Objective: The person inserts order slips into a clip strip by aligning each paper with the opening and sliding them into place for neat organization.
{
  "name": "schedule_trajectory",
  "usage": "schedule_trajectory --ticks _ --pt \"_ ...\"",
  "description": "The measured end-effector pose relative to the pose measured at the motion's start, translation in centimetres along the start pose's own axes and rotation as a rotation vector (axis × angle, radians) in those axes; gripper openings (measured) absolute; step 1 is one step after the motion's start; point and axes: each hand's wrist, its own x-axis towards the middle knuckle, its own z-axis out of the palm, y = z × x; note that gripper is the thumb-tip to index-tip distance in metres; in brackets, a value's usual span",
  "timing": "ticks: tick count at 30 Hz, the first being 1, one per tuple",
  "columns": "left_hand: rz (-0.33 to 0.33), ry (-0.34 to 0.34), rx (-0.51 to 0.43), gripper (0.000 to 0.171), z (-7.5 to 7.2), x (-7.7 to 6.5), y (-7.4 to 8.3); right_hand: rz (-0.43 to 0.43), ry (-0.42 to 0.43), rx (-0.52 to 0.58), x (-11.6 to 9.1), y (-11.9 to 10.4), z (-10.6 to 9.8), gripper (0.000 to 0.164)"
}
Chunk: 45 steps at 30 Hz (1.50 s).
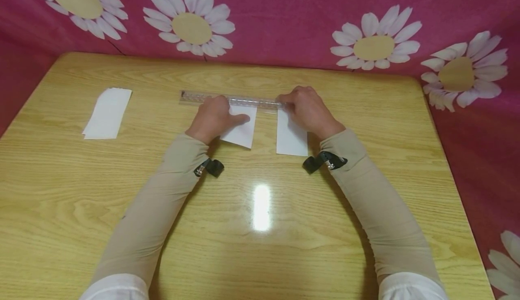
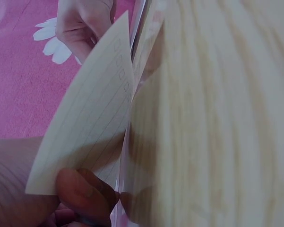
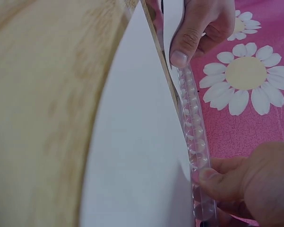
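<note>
Both hands hold a long clear plastic strip (image 1: 266, 103) with rows of round bumps (image 3: 193, 118), stretched sideways over the far middle of the table. My left hand (image 1: 213, 117) grips it left of centre, its thumb lying over a white paper slip (image 1: 239, 131). Faint lines and small boxes mark that slip (image 2: 101, 90) in the left wrist view. At the strip's right end, my right hand (image 1: 310, 110) pinches it between thumb and fingers. A second white slip (image 1: 291, 135) extends from the strip below this hand. How the slips attach to it is hidden.
A small stack of white paper slips (image 1: 107, 113) lies at the left of the wooden table (image 1: 260, 255). Behind the table hangs a pink cloth (image 1: 280, 25) with large white flowers. Black straps (image 1: 325, 161) sit at both wrists.
</note>
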Motion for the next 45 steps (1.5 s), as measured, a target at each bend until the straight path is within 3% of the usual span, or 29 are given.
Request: schedule_trajectory --ticks 33,45 --pt "0.001 -0.018 -0.024 0.049 0.6 0.0 0.9 -0.03 0.017 -0.002 0.0 0.3 0.1 0.031" --pt "0.009 -0.013 -0.019 0.053 0.6 0.0 1.2 -0.035 0.023 0.006 0.1 0.4 0.2 0.031"
